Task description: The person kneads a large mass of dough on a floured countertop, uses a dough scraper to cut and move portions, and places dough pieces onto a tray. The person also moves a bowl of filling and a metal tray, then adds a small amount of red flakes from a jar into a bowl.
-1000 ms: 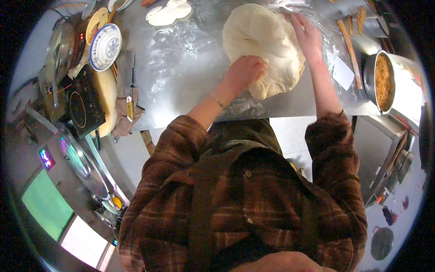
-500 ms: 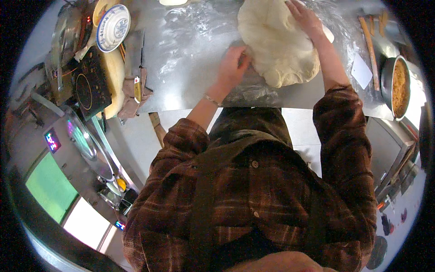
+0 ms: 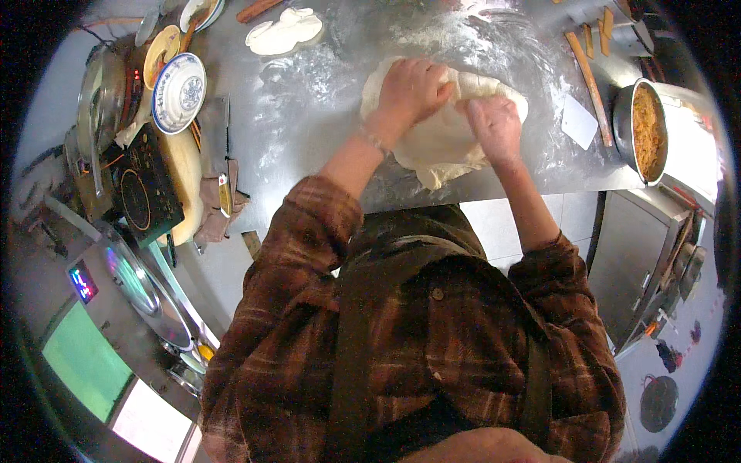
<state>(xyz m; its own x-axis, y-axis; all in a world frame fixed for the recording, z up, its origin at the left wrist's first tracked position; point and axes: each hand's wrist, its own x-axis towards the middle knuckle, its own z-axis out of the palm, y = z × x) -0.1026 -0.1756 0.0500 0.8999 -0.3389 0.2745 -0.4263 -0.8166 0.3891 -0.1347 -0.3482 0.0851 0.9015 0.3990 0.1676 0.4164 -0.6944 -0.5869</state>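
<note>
A large, soft sheet of pale dough [image 3: 441, 145] lies on the floured metal table, its near edge ragged and lumpy. Upon its far left part rests my left hand [image 3: 411, 94], fingers curled into the dough. My right hand [image 3: 496, 127] is bunched almost into a fist and presses on the right part, with the thumb toward the left hand. Both hands grip folds of the dough, and the fingertips are partly hidden.
A white scraper [image 3: 579, 122], a wooden stick [image 3: 589, 89] and a metal bowl [image 3: 620, 127] of shredded orange-brown food lie right. At left are a blue-and-white bowl [image 3: 179, 92], a knife [image 3: 227, 127], a cloth [image 3: 214, 210] and a black cooktop [image 3: 147, 185]. A white floury lump [image 3: 284, 32] sits farther back.
Both hands have come onto the top of the dough and curled closed. The right hand has drawn nearer from the far edge. The dough looks shorter and more gathered; the whole view has shifted.
</note>
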